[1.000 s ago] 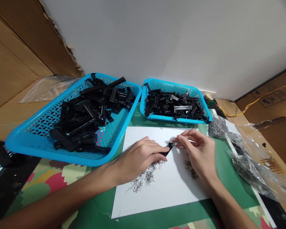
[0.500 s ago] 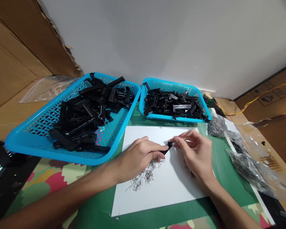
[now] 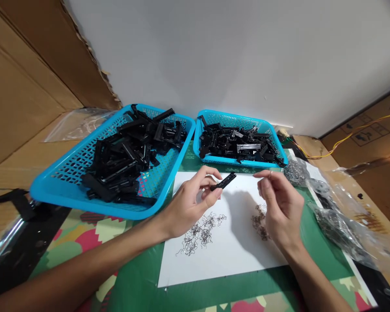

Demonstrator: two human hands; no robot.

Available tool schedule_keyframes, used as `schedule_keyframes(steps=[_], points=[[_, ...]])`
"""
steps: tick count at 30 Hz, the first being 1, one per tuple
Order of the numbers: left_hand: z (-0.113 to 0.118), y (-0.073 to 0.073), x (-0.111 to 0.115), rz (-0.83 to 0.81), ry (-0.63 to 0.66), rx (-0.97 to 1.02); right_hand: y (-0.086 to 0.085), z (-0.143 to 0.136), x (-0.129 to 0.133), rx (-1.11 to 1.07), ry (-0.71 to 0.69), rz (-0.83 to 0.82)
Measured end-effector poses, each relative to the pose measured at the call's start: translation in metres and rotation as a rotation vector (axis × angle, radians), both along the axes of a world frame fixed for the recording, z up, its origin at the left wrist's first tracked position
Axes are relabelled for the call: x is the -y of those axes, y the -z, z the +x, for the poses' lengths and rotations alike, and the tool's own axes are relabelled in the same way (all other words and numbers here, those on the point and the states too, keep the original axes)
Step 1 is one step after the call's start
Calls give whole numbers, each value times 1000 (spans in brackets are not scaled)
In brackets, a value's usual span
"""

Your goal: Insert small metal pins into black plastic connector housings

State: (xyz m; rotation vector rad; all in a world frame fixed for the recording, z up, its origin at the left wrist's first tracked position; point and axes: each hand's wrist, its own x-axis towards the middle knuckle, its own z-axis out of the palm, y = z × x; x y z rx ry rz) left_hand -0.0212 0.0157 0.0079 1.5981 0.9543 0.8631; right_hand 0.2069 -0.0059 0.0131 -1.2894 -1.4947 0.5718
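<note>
Between the thumb and fingers of my left hand (image 3: 195,197) is a slim black plastic part (image 3: 228,180), tilted with its far end up and to the right. My right hand (image 3: 281,203) is apart from it, index finger stretched toward the part and the other fingers loosely curled; nothing shows in it. Below my left hand, a loose pile of small bent metal wire pieces (image 3: 199,234) lies on a white sheet (image 3: 234,260). A second pile of small metal pieces (image 3: 259,223), browner in tone, is beside my right hand and partly hidden by it.
A large blue basket (image 3: 61,197) of black plastic parts stands at left, a smaller blue basket (image 3: 238,116) of similar parts behind the sheet. Plastic bags of metal pieces (image 3: 336,229) lie at right. A black part (image 3: 17,201) rests at far left. Yellow wires (image 3: 339,143) run along the right.
My right hand has drawn away from the black plastic part to the right. My left hand has raised and turned the part, showing more of it. The view has shifted slightly.
</note>
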Motion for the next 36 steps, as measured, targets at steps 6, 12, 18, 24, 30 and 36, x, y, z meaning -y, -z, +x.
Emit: schedule_keyframes(steps=[6, 12, 18, 24, 30, 36], points=[[-4, -1, 1, -9, 136, 1, 9, 6, -1, 160, -264, -127], [-4, 0, 5, 192, -1, -175, 1, 17, -11, 156, -192, 83], [-1, 4, 6, 358, -6, -246, -25, 39, -58, 170, 254, 278], [-1, 6, 4, 407, 33, -231, -29, 33, -82, 455, 203, 86], [-1, 8, 2, 409, 18, -235, -39, -14, -76, 660, 104, 228], [1, 7, 0, 351, -10, -225, -56, -55, -79, 697, -109, 218]])
